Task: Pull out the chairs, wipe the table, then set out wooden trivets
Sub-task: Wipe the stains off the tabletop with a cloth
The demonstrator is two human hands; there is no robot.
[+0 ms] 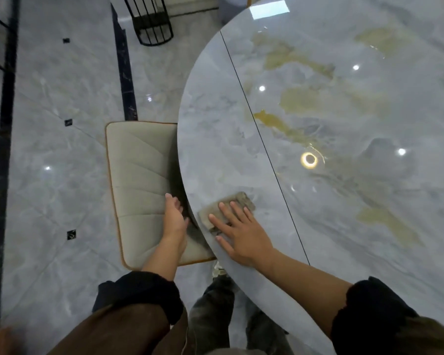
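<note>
A round, glossy grey marble table [344,124] with yellow veins fills the right side. Near its left edge lies a grey-brown cloth [231,204]. My right hand [239,233] presses flat on the cloth with straight, spread fingers. A chair with a beige padded seat [139,180] stands beside the table's left edge, part of the seat under the tabletop. My left hand [174,217] hovers open over the seat, just below the table's edge, palm turned toward the table.
A black metal chair back [151,24] stands on the floor at the top. The grey tiled floor [57,139] with dark border strips spreads to the left. My legs [215,319] are below, close to the table's rim.
</note>
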